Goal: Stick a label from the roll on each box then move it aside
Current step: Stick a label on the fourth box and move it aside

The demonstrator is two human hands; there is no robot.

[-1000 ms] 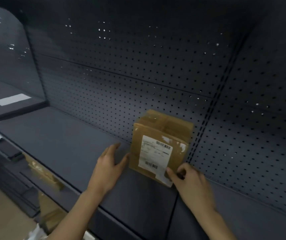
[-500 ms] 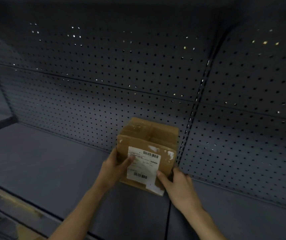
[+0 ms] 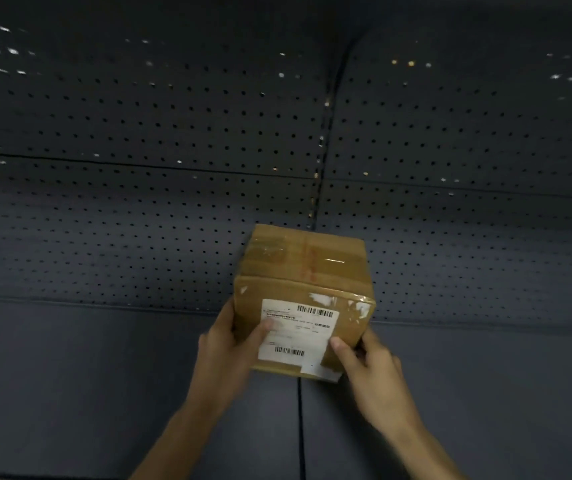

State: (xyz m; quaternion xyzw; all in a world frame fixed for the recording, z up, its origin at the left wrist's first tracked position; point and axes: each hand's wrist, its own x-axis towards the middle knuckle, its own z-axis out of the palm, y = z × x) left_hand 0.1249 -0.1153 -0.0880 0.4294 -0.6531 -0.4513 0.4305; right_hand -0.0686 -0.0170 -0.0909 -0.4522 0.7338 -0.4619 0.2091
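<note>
A taped brown cardboard box (image 3: 307,265) stands on the dark shelf, close to the pegboard back wall. A white label (image 3: 298,332) with barcodes is stuck on its front face; the label's lower right corner hangs past the box's bottom edge. My left hand (image 3: 224,351) grips the box's left side, thumb pressed on the label. My right hand (image 3: 372,372) holds the lower right corner, thumb on the label's right edge. No label roll is in view.
The dark grey shelf (image 3: 104,375) runs left and right, with a seam (image 3: 300,427) just below the box. A perforated pegboard wall (image 3: 173,168) rises right behind the box, split by a vertical slotted upright (image 3: 319,168).
My left hand has moved from the shelf onto the box's left side. The right hand stays at the lower right corner. The view has swung to face the box squarely.
</note>
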